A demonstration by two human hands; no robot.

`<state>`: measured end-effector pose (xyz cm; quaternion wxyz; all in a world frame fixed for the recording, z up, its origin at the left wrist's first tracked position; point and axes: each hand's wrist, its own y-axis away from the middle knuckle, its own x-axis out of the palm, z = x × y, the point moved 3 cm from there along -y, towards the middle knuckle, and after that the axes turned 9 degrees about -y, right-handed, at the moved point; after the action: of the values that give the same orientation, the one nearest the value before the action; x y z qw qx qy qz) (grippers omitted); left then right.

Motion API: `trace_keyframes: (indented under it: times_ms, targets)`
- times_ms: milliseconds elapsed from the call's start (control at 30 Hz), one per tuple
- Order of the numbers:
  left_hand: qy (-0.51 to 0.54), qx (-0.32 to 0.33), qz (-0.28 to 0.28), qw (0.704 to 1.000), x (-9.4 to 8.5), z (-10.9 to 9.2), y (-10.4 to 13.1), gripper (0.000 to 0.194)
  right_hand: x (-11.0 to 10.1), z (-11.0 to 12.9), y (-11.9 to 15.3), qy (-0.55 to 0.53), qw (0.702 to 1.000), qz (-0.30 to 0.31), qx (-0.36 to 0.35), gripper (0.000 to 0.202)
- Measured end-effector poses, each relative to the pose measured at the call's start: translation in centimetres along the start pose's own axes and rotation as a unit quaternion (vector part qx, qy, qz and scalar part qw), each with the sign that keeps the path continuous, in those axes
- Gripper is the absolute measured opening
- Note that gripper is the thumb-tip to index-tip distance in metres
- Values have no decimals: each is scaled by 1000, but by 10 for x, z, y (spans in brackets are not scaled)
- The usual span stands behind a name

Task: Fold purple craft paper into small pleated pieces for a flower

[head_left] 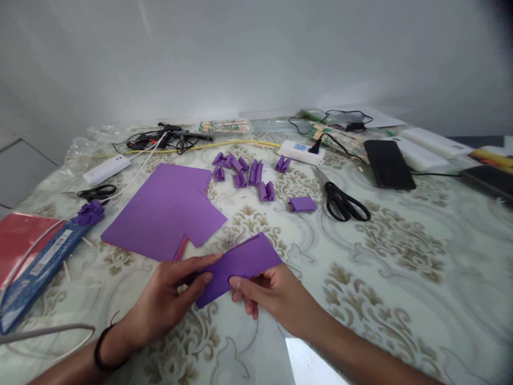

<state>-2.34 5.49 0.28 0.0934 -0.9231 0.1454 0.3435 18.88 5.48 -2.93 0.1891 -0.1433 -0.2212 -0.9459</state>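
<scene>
Both hands hold one folded piece of purple paper [245,262] above the tablecloth. My left hand [172,294] pinches its left end between thumb and fingers. At the lower right edge, my right hand [272,291] grips the paper with the thumb on top and the other fingers curled beneath. Just beyond lies a stack of purple sheets [156,206] with a red edge showing. Several small folded purple paper pieces [256,172] stand farther back, and a flat folded piece [303,203] rests nearer on the right.
Black-handled scissors [344,203] lie right of centre, beside a black phone [388,164]. A white power strip [301,152] sits behind them. On the left are a white power bank [107,170], another pair of scissors [96,192], a blue package [46,272] and tangled black cables [168,139].
</scene>
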Motion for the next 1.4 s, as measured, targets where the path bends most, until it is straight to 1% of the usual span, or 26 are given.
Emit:
trace_keyframes:
  times_ms: [233,333,500,633,700,767,833,967,1200,1267,1333,1400]
  targets:
    - [4,3,3,1000,3,3,0,32,2,-4,-1,-4,1000,5,8,49]
    - [5,0,17,1000,4,4,1,34,3,-5,0,2,1000,6,12,47]
    - [20,-10,32,999,4,6,1,36,2,-1,0,11,1000,-16,1,46]
    - [31,-17,18,999,5,6,0,38,2,1,-2,-41,998,-43,-16,51]
    - [35,-19,10,999,6,6,0,37,3,-1,-3,-54,998,-33,-10,52]
    - [35,-25,15,999,7,6,0,37,3,-4,-3,-38,999,-14,2,51]
    - [36,-25,23,999,8,7,1,38,3,-6,-3,-13,1000,-8,7,51]
    - [38,-29,24,999,7,7,2,39,0,-6,-2,-5,1000,-23,7,51]
    - [30,-34,32,998,7,7,1,46,0,-2,-3,-48,998,-42,-18,53]
    - [33,-33,28,998,7,6,1,45,1,-4,-4,-50,998,-29,-5,54]
    - [33,-33,33,998,6,4,0,43,2,-6,-4,-31,999,-8,11,53]
    - [28,-32,43,998,6,3,-1,43,2,-8,-3,-5,1000,0,16,53]
